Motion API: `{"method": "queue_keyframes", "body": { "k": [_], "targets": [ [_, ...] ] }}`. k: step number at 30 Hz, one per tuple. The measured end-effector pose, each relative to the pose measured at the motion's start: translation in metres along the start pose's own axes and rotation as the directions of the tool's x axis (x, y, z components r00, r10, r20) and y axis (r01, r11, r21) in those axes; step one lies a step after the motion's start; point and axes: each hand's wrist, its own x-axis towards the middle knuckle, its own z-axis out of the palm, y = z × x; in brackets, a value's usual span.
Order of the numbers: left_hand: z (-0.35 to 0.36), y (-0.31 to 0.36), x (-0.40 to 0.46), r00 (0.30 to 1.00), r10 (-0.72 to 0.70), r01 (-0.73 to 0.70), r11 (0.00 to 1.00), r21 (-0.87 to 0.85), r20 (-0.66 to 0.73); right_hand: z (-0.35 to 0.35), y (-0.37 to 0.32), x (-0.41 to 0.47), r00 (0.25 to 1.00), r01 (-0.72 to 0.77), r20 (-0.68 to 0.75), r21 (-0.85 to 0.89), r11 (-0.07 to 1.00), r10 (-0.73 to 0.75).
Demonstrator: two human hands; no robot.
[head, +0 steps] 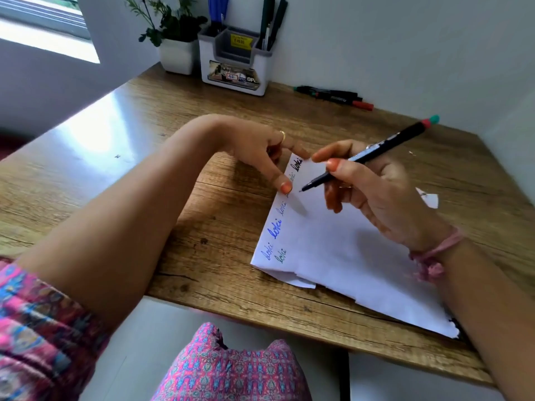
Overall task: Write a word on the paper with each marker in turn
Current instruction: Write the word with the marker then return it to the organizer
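A white sheet of paper (341,250) lies on the wooden desk (179,117), with several handwritten words in blue, green and black along its left edge. My right hand (376,192) grips a black marker (373,154) with a green cap posted on its far end; the fine tip hovers just above the paper near the upper words. My left hand (254,151) rests on the desk, its fingertips pressing the paper's top-left edge.
Two capped markers (333,96), with green and red ends, lie by the back wall. A white-grey organizer (234,62) holds more pens beside a small potted plant (176,53). A torn paper scrap (428,198) lies to the right.
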Motion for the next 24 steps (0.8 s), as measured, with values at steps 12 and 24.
{"method": "queue_keyframes", "body": {
  "k": [12, 24],
  "targets": [
    [0.003, 0.002, 0.001, 0.980, -0.185, 0.157, 0.941, 0.298, 0.070, 0.012, 0.000, -0.002, 0.935, -0.074, 0.325, -0.206, 0.976, 0.139],
    [0.003, 0.006, -0.004, 0.978, -0.202, 0.179, 0.947, 0.267, 0.060, 0.019, 0.022, -0.007, 0.950, 0.034, 0.310, -0.201, 0.979, 0.031]
  ]
}}
